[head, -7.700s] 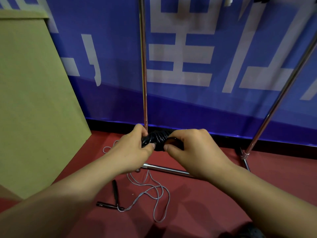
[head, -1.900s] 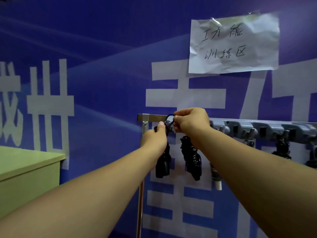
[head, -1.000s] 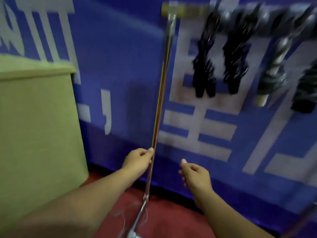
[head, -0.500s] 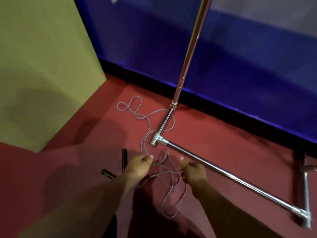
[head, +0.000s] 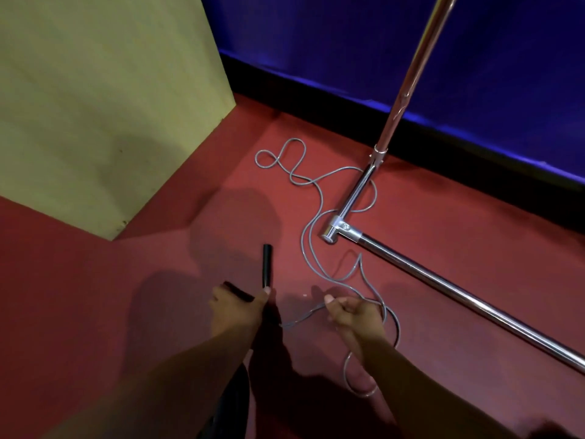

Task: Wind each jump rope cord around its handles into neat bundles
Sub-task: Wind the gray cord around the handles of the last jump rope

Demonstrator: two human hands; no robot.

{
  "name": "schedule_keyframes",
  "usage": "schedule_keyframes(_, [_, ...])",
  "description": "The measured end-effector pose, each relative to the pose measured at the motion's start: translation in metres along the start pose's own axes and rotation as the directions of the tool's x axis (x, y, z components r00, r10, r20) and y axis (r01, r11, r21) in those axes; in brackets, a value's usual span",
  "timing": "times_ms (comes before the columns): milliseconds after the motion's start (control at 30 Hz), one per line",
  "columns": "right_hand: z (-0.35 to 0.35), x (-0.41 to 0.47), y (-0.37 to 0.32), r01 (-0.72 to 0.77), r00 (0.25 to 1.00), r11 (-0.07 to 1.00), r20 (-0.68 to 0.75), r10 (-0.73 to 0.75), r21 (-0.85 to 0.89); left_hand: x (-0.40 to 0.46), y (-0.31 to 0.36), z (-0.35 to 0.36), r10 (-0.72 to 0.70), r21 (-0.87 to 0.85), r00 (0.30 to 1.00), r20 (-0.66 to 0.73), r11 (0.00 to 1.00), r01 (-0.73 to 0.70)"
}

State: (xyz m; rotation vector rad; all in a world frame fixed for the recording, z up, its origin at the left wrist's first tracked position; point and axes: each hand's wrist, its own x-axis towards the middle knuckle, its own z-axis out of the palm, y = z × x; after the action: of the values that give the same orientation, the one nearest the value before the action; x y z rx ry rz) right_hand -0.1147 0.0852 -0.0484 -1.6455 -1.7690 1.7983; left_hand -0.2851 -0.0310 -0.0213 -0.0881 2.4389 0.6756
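On the red floor (head: 443, 217), the left hand (head: 237, 307) touches two black handles: one (head: 267, 265) points to 12 o'clock from its thumb, the other (head: 238, 289) lies under its fingers; whether it grips them is unclear. The right hand (head: 353, 313), at 3 o'clock, curls around the grey cord (head: 311, 182), whose loops pass under the chrome rack base (head: 351, 201). A yellow cabinet (head: 95, 90) bounds 10 o'clock.
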Motion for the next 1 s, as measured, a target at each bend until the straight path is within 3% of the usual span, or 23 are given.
schedule_keyframes(100, [0.01,0.001,-0.003,0.088,0.996,0.996,-0.01,-0.088,0.004,0.0,0.002,0.007,-0.057,-0.054,0.997,0.054,0.997,0.06])
schedule_keyframes(300, [0.017,0.004,-0.003,0.075,0.996,0.997,-0.051,-0.077,-0.027,0.01,0.007,0.009,0.124,0.189,0.989,0.083,0.972,-0.137])
schedule_keyframes(467, [0.012,0.003,0.002,0.043,0.997,0.999,-0.062,-0.045,-0.028,0.015,0.011,0.013,0.222,0.242,0.967,0.128,0.938,-0.248])
schedule_keyframes(567, [0.005,0.006,-0.004,-0.019,0.997,0.999,-0.076,0.021,0.037,0.012,0.021,0.018,0.326,0.187,0.917,0.228,0.91,-0.37])
schedule_keyframes(733, [-0.035,-0.013,-0.069,0.039,0.995,0.993,-0.099,-0.028,0.108,-0.037,0.085,0.011,0.519,-0.16,0.737,0.432,0.849,-0.504])
schedule_keyframes(833, [-0.082,-0.056,-0.135,0.096,0.988,0.958,-0.14,-0.06,0.27,-0.097,0.143,-0.013,0.636,-0.374,0.55,0.542,0.768,-0.521])
schedule_keyframes(933, [-0.138,-0.127,-0.207,0.162,0.983,0.901,-0.145,-0.112,0.402,-0.177,0.19,-0.058,0.751,-0.425,0.358,0.555,0.626,-0.655])
schedule_keyframes(1000, [-0.164,-0.168,-0.24,0.239,0.969,0.867,-0.169,-0.181,0.437,-0.222,0.208,-0.08,0.776,-0.442,0.284,0.563,0.573,-0.69])
